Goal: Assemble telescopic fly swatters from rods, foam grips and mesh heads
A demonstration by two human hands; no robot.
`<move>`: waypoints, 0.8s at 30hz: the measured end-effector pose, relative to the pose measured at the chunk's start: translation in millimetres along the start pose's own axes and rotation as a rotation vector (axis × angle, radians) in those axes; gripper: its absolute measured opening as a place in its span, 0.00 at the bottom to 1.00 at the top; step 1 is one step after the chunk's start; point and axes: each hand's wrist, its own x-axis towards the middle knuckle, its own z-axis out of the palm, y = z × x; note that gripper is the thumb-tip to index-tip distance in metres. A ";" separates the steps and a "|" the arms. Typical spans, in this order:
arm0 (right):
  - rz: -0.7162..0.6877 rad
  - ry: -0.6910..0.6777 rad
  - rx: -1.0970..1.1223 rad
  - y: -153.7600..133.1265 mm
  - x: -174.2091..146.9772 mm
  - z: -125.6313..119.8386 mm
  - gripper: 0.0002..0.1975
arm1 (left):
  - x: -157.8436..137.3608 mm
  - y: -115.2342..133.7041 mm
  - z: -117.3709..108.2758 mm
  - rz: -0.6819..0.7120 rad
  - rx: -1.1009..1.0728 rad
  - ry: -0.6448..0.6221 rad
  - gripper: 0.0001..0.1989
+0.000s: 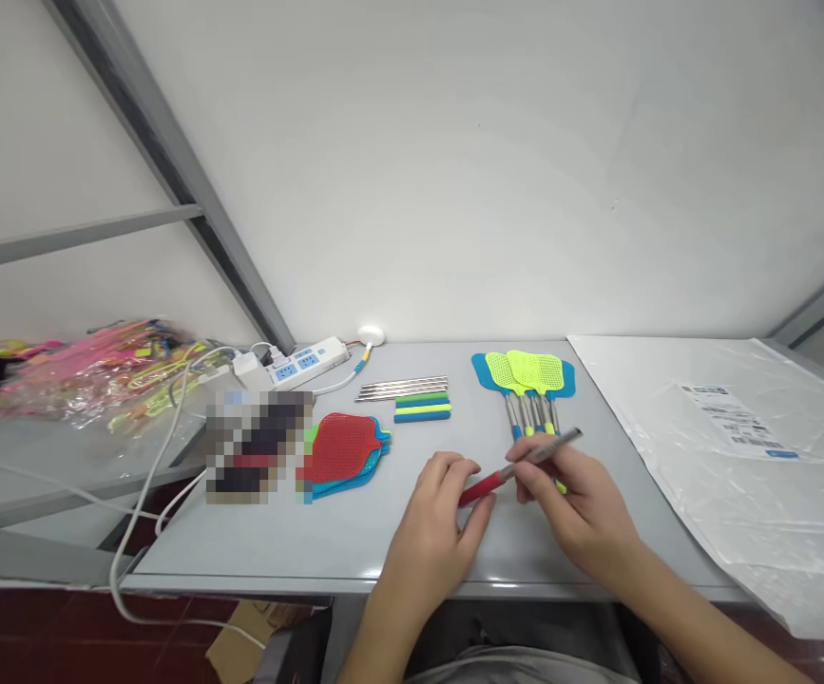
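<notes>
My left hand (434,522) is closed on a red handle grip (479,488). The fingers of my right hand (586,508) pinch a thin metal rod (565,440), whose near end meets the grip. Together they slant up to the right just above the table. Behind my right hand lie several fly swatters with yellow-green heads (534,369) and blue heads (481,370), their handles partly hidden. Left of my left hand is a pile of loose swatter heads, with a red head (344,446) on top. Several metal rods (403,389) lie behind blue, green and yellow grips (423,408).
A white power strip (312,362) with cables sits at the table's back left. Beside it is a blurred-out item (261,446). Plastic-bagged colourful goods (133,366) fill the far left. A white plastic mailer (675,446) with a label covers the table's right side.
</notes>
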 end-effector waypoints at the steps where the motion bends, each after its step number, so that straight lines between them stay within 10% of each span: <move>1: -0.037 -0.010 -0.049 -4.7 8.7 1.8 0.07 | 0.1 0.5 -0.9 -0.005 0.011 0.004 0.11; 10: -0.067 -0.101 -0.229 -18.7 52.8 28.0 0.10 | 2.3 -7.8 1.9 -0.065 0.222 0.011 0.06; 24: 0.241 0.033 0.625 -52.5 73.6 34.9 0.24 | 4.0 -9.7 3.8 -0.057 0.333 -0.060 0.06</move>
